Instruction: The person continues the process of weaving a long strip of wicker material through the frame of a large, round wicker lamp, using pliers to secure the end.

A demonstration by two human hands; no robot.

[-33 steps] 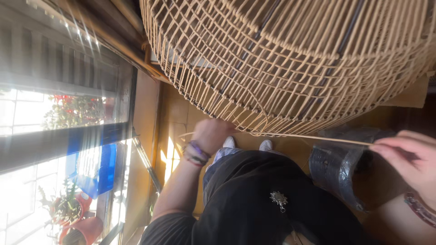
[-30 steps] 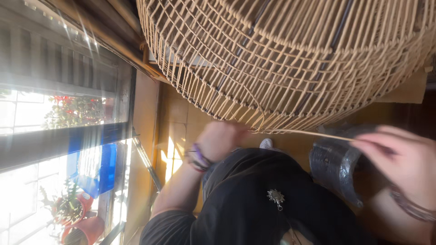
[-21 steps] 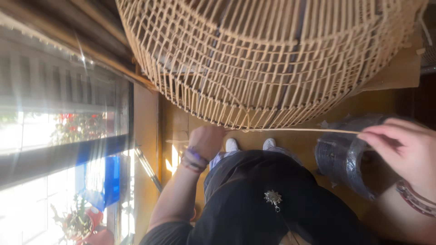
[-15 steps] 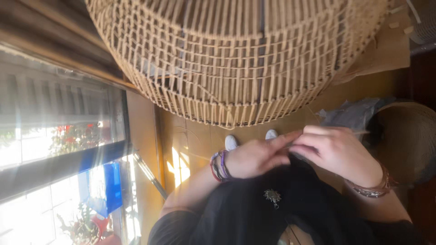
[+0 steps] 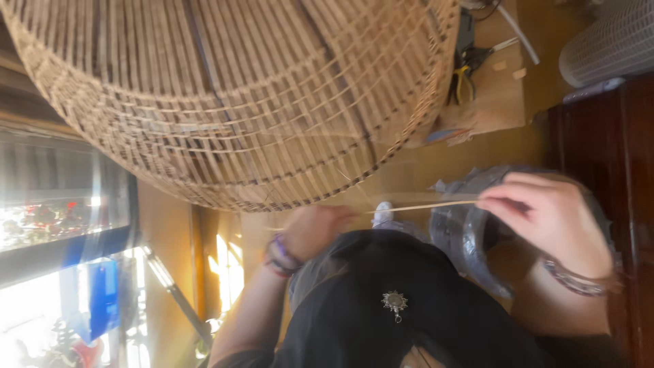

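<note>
Fingers of the right hand (image 5: 545, 218) pinch one end of a thin cane strip (image 5: 426, 206); the left hand (image 5: 317, 232), blurred, seems closed around its other end, below the woven basket's rim (image 5: 340, 184). Light, springy, probably brittle: best gripped near the ends.

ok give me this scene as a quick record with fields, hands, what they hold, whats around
left hand: closed around one end of a thin cane strip, just under the basket rim
right hand: fingers pinching the strip's other end, pulled out to the side
strip: stretched nearly level between both hands
wicker frame: large open-weave cane basket, above the hands
wrists: bead bracelets on the left, a chain bracelet on the right
nearby: plastic-wrapped bucket beneath the right hand; yellow-handled pliers on cardboard; window at the left
</note>
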